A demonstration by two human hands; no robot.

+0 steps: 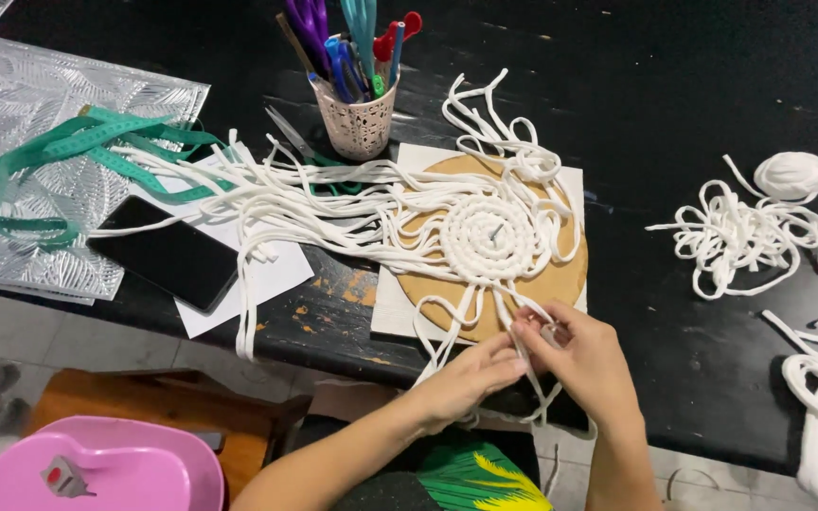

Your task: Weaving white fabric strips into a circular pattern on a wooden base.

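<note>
Both hands, left hand (471, 374) and right hand (584, 355), pinch white cord strands (523, 326) at the coiled mat (489, 237); even tension would likely keep knots neat.

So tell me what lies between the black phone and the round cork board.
Head view: loose white cord strands spread from the round cork board across white paper toward the black phone.

Cord coil (489, 237) on round board (560, 279) (centre of table (674, 85)); pen cup (357, 123) behind, phone (168, 251) left, cord ball (790, 175) right.
</note>
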